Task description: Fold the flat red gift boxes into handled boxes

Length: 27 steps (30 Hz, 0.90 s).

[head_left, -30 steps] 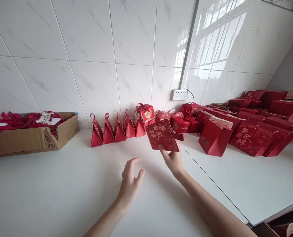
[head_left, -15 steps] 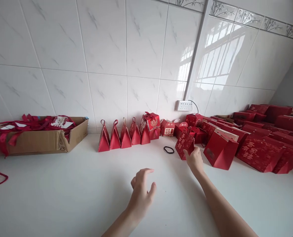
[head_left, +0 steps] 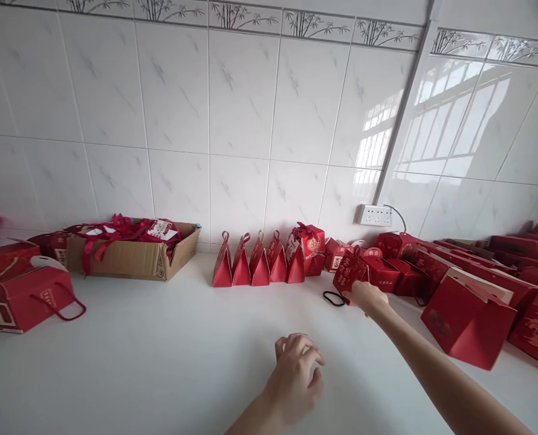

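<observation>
My right hand (head_left: 366,297) is closed on a small triangular red gift box (head_left: 351,275) with gold characters, held at its right side near the table. A black elastic loop (head_left: 333,298) lies just left of the box. Several matching triangular gift boxes (head_left: 260,269) with ribbon loops on top stand in a row further left. My left hand (head_left: 297,371) hovers over the white table (head_left: 160,356), fingers loosely curled but apart, nothing in it.
A cardboard box (head_left: 119,260) of red ribbons and tags sits back left. A red handled gift box (head_left: 37,296) stands at the left edge. Larger red gift bags (head_left: 471,317) crowd the right side. Behind, a power strip (head_left: 374,215) is by the tiled wall (head_left: 237,96).
My view has swung left, bringing the handled gift box into sight. My right hand has shifted the triangular box left, nearer the black loop and the row. My left hand's fingers have curled slightly.
</observation>
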Tool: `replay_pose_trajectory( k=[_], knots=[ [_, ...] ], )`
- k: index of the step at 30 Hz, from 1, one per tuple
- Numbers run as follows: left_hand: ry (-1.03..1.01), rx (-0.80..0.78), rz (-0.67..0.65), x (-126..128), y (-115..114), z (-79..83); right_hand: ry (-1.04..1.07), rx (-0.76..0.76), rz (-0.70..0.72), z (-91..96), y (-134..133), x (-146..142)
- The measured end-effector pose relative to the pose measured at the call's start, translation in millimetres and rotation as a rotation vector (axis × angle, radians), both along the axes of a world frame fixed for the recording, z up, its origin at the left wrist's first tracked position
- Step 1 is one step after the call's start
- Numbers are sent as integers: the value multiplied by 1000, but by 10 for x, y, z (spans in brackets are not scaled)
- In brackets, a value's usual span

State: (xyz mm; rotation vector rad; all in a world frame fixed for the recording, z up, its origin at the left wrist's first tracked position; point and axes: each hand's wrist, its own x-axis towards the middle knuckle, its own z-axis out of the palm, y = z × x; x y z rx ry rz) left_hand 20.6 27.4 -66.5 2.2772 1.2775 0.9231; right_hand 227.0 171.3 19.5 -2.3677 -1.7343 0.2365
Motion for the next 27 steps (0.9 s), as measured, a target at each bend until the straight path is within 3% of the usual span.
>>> replay_pose_trajectory(
  k=[9,16,22,27],
  knots=[
    [22,85,-56,35,44,-121,-141,221,288,268,300,-879],
    [-1,116,-60,70,85,-257,-95,156,250,358,517,-1272],
    [1,133,-94,137,156,-389,-50,175,309,341,547,-1616],
    [-22,99,-56,68,150,-302,20,141,291,293,618,-1730]
  ],
)
